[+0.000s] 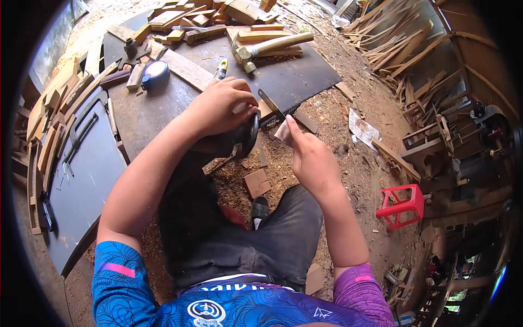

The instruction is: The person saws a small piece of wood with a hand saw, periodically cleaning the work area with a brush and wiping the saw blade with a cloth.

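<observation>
My left hand point(223, 106) is closed at the near edge of the dark work table point(294, 65). Its curled fingers rest at the top of a black rounded object point(249, 139) with a curved rim, whose kind I cannot make out. A small pale bit shows under the fingers. My right hand point(316, 163) is shut on a narrow dark blade point(271, 103) that points up and left toward the table edge. A pale, paper-like piece point(283, 133) sits beneath the extended index finger. The blade's lower end is hidden by the hand.
A claw hammer point(280, 45), a blue-and-white tape roll point(156, 72) and wood offcuts point(180, 22) lie on the table. To the left, a hacksaw point(81, 128) rests on a grey board point(87, 180). A red stool point(402, 204) stands right; shavings and a wood block point(257, 183) cover the floor.
</observation>
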Available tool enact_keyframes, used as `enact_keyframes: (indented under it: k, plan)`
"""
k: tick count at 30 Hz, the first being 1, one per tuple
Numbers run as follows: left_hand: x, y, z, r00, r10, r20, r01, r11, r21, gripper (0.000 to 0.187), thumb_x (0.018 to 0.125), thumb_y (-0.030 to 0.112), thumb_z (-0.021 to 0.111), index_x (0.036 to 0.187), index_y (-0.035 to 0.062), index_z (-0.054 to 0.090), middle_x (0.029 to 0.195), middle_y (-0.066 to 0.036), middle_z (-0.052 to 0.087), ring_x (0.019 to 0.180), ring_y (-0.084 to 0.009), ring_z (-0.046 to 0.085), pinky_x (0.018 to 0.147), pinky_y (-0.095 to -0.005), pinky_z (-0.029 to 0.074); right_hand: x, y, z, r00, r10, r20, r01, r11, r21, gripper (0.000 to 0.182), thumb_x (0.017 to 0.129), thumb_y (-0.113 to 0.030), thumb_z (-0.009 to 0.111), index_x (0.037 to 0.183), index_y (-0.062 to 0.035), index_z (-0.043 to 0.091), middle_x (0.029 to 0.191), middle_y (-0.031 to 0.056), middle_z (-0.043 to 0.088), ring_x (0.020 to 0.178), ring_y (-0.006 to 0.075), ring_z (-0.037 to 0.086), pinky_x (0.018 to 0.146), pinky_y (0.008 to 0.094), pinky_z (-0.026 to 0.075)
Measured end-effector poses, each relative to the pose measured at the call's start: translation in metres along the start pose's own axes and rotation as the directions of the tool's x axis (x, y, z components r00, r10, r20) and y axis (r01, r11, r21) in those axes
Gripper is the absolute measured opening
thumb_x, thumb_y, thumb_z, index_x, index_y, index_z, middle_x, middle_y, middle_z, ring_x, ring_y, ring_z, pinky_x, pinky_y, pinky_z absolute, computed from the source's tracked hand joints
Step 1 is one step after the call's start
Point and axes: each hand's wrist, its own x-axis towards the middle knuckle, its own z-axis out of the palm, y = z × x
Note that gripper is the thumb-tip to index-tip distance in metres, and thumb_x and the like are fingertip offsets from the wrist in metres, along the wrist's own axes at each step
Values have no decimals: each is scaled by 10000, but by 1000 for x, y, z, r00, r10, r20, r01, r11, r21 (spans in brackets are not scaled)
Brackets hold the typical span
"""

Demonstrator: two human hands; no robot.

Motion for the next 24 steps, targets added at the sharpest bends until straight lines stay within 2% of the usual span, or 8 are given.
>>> enact_keyframes:
  k: [8,11,13,16,18,20,21,24]
  plan:
    - [-2,-2,4,998,-57,0,57,996,71,124,906,211,733,958,103,765,999,-76,684,998,-303,654,907,-432,521,-17,0,-10,1000,-4,-9,4,1000,31,578,951,-65,598,1511,-185,524,830,130,629,717,344,667,657,477,537]
    - [-1,-3,8,999,-42,-9,43,994,99,144,914,225,721,950,92,762,998,-82,679,999,-309,653,900,-431,521,2,-4,0,1000,-3,-9,3,1000,-3,575,947,-56,595,1506,-175,530,831,145,631,742,349,669,674,485,535]
    - [-1,-2,6,999,-43,-5,43,995,89,145,919,222,713,946,88,761,997,-85,679,999,-311,652,902,-433,522,27,-8,11,999,-40,-33,41,999,33,550,939,1,595,1474,-124,559,891,215,685,801,387,676,748,472,527]
    - [-2,-1,4,999,-50,-1,50,996,76,144,928,208,694,948,82,759,993,-95,677,1000,-319,652,908,-438,524,41,-7,9,999,-44,1,44,994,103,528,939,1,594,1455,-108,574,902,232,679,812,401,670,761,468,522]
    - [-3,-3,3,998,-64,18,63,997,48,140,926,208,694,958,88,759,997,-94,675,1013,-315,649,912,-440,522,27,-5,-2,997,-74,-8,74,989,131,542,937,19,582,1463,-107,567,875,220,676,768,373,672,740,458,522]
    - [-2,-2,4,995,-91,28,89,994,67,139,926,207,691,966,93,759,1009,-90,677,1028,-307,651,915,-439,522,6,-4,-20,996,33,89,-48,983,179,569,933,35,572,1481,-118,554,838,199,673,715,332,668,719,447,524]
    - [-2,-2,6,997,-72,5,71,993,97,139,923,207,693,962,91,758,1011,-90,678,1027,-306,651,917,-440,522,0,0,-22,998,-17,53,7,981,192,599,930,47,566,1500,-132,538,810,175,672,674,298,660,698,441,522]
    - [2,0,9,999,-41,23,38,994,106,154,918,219,699,947,76,750,1010,-95,676,1009,-314,654,912,-446,523,13,-4,-7,999,-39,26,36,994,104,604,930,38,575,1506,-137,530,836,188,675,708,325,665,711,447,521]
